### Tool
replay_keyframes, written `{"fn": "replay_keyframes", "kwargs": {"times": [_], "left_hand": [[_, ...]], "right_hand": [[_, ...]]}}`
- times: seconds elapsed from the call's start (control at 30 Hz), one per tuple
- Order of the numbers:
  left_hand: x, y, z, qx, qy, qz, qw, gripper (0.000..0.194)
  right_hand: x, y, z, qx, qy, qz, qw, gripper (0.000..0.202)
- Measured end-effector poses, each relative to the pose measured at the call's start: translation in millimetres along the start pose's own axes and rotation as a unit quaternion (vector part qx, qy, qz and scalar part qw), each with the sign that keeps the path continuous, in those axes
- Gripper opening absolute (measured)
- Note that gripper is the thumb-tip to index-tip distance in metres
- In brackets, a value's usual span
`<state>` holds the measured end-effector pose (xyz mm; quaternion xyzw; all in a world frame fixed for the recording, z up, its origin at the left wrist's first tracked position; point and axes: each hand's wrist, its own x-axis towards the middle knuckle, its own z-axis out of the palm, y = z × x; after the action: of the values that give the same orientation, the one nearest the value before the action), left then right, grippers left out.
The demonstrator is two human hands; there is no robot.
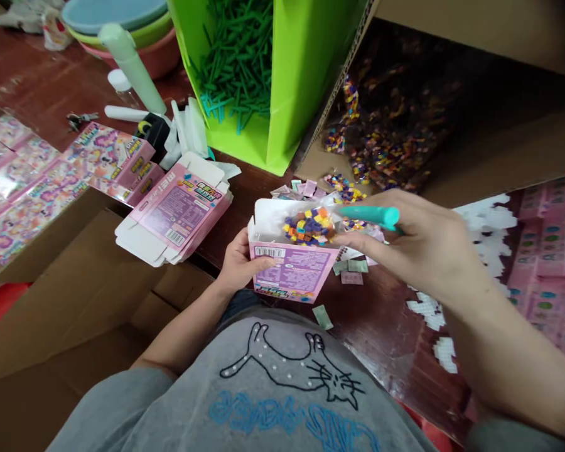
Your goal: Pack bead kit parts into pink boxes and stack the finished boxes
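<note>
My left hand point(242, 263) is closed on a small pink and purple cardboard box point(294, 271), thumb across its printed face with the barcode. The box's top is open and its white flap stands up. At the opening is a clear bag of small coloured pieces point(309, 227), yellow, orange and purple. My right hand point(419, 235) pinches this bag at its right end and also holds a teal pen-like stick point(370, 215). How far the bag reaches into the box is hidden. Just beyond and right of the box lie small printed packets point(352, 271).
Flat pink boxes point(176, 204) are stacked at left, near packed printed boxes point(108, 154) and an open carton point(75, 276). Ahead stands a lime-green bin point(282, 94) of green sticks; right of it, a carton point(494, 150) of bagged pieces. White plastic pieces point(483, 235) lie right.
</note>
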<state>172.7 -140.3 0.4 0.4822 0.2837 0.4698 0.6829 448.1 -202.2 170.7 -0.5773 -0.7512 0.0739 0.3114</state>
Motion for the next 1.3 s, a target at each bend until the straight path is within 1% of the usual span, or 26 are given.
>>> {"fn": "replay_keyframes", "kwargs": {"times": [0.07, 0.13, 0.23, 0.37, 0.4, 0.47, 0.5, 0.53, 0.57, 0.6, 0.67, 0.7, 0.73, 0.77, 0.83, 0.87, 0.9, 0.93, 1.0, 1.07, 1.17, 1.23, 1.3], "left_hand": [[2, -1, 4.3, 0.039, -0.009, 0.013, 0.999, 0.066], [3, 0, 6.9, 0.069, -0.011, 0.019, 0.997, 0.068], [2, 3, 5.3, 0.084, -0.008, 0.028, 0.996, 0.071], [-5, 12, -0.6, 0.13, -0.008, 0.053, 0.99, 0.074], [-6, 14, -1.1, 0.137, -0.006, 0.061, 0.989, 0.074], [-7, 19, -0.4, 0.143, -0.006, 0.069, 0.987, 0.074], [-7, 21, 0.6, 0.144, -0.007, 0.07, 0.987, 0.074], [-7, 22, 1.8, 0.146, -0.011, 0.07, 0.987, 0.073], [-7, 24, 3.1, 0.151, -0.015, 0.07, 0.986, 0.073], [-8, 25, 4.4, 0.159, -0.019, 0.07, 0.985, 0.072], [-9, 26, 6.7, 0.176, -0.029, 0.067, 0.982, 0.072], [-9, 27, 7.6, 0.181, -0.031, 0.063, 0.981, 0.072], [-10, 27, 8.7, 0.183, -0.03, 0.057, 0.981, 0.071], [-10, 27, 9.9, 0.184, -0.028, 0.049, 0.981, 0.071], [-10, 26, 13.1, 0.183, -0.022, 0.035, 0.982, 0.071], [-9, 26, 15.0, 0.183, -0.022, 0.029, 0.983, 0.072], [-9, 25, 16.9, 0.18, -0.025, 0.025, 0.983, 0.073], [-8, 24, 18.6, 0.174, -0.031, 0.024, 0.984, 0.073], [-7, 21, 20.9, 0.154, -0.043, 0.021, 0.987, 0.072], [-7, 18, 21.2, 0.142, -0.048, 0.017, 0.989, 0.071], [-10, 14, 19.8, 0.151, -0.05, 0.007, 0.987, 0.071], [-13, 13, 19.5, 0.16, -0.065, -0.001, 0.985, 0.073], [-15, 12, 20.5, 0.165, -0.082, -0.01, 0.983, 0.074]], "right_hand": [[-8, -2, 9, 0.009, -0.015, 0.006, 1.0, 0.019], [-13, -4, 16, 0.01, -0.03, -0.009, 0.999, 0.013], [-18, -4, 17, -0.021, -0.071, -0.055, 0.996, 0.02], [-23, -4, 1, -0.131, -0.126, -0.101, 0.978, 0.038], [-23, -5, -4, -0.137, -0.121, -0.103, 0.978, 0.045], [-20, -9, -9, -0.126, -0.089, -0.101, 0.983, 0.058], [-18, -11, -9, -0.124, -0.071, -0.103, 0.984, 0.058], [-16, -14, -7, -0.131, -0.062, -0.109, 0.983, 0.053], [-13, -15, -3, -0.144, -0.07, -0.12, 0.98, 0.044], [-11, -17, 1, -0.161, -0.094, -0.132, 0.974, 0.039], [-9, -17, 10, -0.189, -0.16, -0.142, 0.958, 0.039], [-8, -17, 13, -0.196, -0.178, -0.133, 0.955, 0.04], [-7, -17, 15, -0.2, -0.178, -0.116, 0.956, 0.043], [-6, -17, 16, -0.202, -0.16, -0.095, 0.962, 0.047], [-4, -19, 18, -0.204, -0.097, -0.058, 0.972, 0.055], [-3, -20, 19, -0.204, -0.074, -0.056, 0.975, 0.055], [-1, -22, 21, -0.2, -0.065, -0.072, 0.975, 0.054], [1, -23, 24, -0.19, -0.07, -0.103, 0.974, 0.052], [5, -23, 34, -0.158, -0.096, -0.168, 0.968, 0.049], [8, -18, 44, -0.12, -0.121, -0.193, 0.966, 0.046], [10, -4, 52, -0.056, -0.176, -0.157, 0.97, 0.044], [10, 7, 51, -0.016, -0.217, -0.119, 0.969, 0.04], [9, 15, 49, -0.001, -0.244, -0.079, 0.967, 0.035]]}}
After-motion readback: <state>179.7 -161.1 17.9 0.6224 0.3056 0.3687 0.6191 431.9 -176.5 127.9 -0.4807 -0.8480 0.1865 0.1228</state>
